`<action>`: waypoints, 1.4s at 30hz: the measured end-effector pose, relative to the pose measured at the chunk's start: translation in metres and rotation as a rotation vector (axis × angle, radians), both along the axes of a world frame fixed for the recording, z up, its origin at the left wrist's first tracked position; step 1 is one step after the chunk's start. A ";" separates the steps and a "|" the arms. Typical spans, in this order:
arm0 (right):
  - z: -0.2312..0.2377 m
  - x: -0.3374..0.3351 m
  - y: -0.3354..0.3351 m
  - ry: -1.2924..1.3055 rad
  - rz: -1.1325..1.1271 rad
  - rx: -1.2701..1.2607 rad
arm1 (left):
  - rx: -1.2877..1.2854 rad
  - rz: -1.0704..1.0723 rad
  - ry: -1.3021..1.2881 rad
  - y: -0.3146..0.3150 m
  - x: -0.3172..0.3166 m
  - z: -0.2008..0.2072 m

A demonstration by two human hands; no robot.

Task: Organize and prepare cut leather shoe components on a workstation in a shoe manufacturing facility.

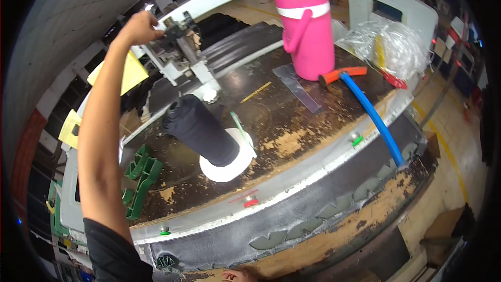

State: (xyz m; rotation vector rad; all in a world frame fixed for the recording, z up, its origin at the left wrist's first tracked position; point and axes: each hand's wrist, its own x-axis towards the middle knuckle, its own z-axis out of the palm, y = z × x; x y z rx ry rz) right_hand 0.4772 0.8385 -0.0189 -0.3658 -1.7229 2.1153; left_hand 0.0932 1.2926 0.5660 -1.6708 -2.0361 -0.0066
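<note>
Because a white disc (222, 174) probably steadies it, dark roll (202, 131) stands. Left hand (140, 28): curled at metal mechanism (182, 40), grip unclear; right hand (238, 275): also unclear.

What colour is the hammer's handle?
The hammer's handle is blue; it shows best in the head view.

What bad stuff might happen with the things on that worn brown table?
1. The left hand is right by the dark metal mechanism, so fingers might get pinched if a part moved.
2. The orange-headed hammer with a long blue handle sticks out past the front edge of the worn brown tabletop; a bump might knock it down.
3. The tall black cylindrical roll stands on a round white disc and could perhaps topple if brushed.
</note>
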 end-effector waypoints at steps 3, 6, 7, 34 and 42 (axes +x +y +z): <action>0.014 0.004 0.002 -0.029 0.046 0.000 | 0.122 0.023 0.144 -0.022 0.026 0.007; -0.005 0.003 -0.010 -0.071 0.082 0.001 | 0.213 -0.386 -0.070 -0.035 0.126 -0.033; -0.010 0.007 -0.019 -0.131 0.146 0.002 | 0.220 -0.425 -0.192 -0.041 0.187 -0.057; -0.004 0.018 -0.055 -0.309 0.076 0.531 | 0.152 -0.263 -1.771 -0.581 0.224 -0.375; 0.003 -0.115 -0.122 -0.263 -0.152 0.701 | 0.422 0.656 -1.509 -0.878 0.155 -0.502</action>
